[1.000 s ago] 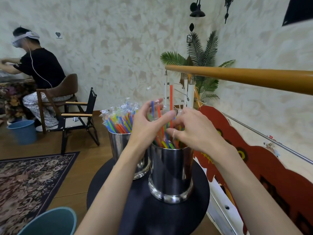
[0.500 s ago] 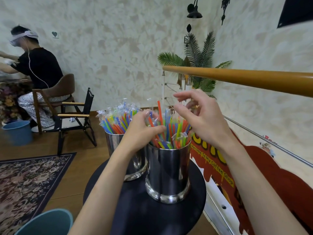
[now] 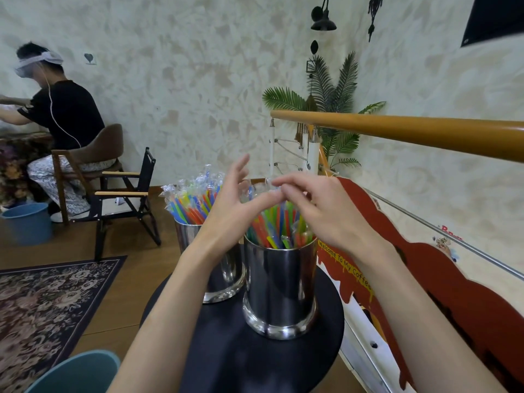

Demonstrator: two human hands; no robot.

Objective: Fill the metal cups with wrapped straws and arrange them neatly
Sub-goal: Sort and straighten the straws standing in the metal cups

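Hovering over the near metal cup (image 3: 280,287), both of my hands sit just above the tops of its wrapped straws (image 3: 279,228). My left hand (image 3: 235,205) is spread, fingers straight and apart, with the thumb reaching toward the right. It holds nothing that I can make out. My right hand (image 3: 320,208) has its fingers extended and close together over the clear wrapper tips. Whether a tip is pinched under them I cannot tell; motion blur hides it.

The near cup stands upright on the round black table (image 3: 235,353), well filled with coloured straws that lean a little in several directions. The far metal cup (image 3: 195,251), just beside it and partly behind my left forearm, is also packed, its straws (image 3: 195,202) fanning out to the left.

Judgement: filling looks done or nearly so, and the work in hand is arranging. Hands are placed flat and high to level and gather the tops without crushing wrappers. Risk: the straws are light and loose, so a careless sweep could flick some out.

Behind, another person sits at a chair (image 3: 93,154) near a blue bucket (image 3: 28,222).
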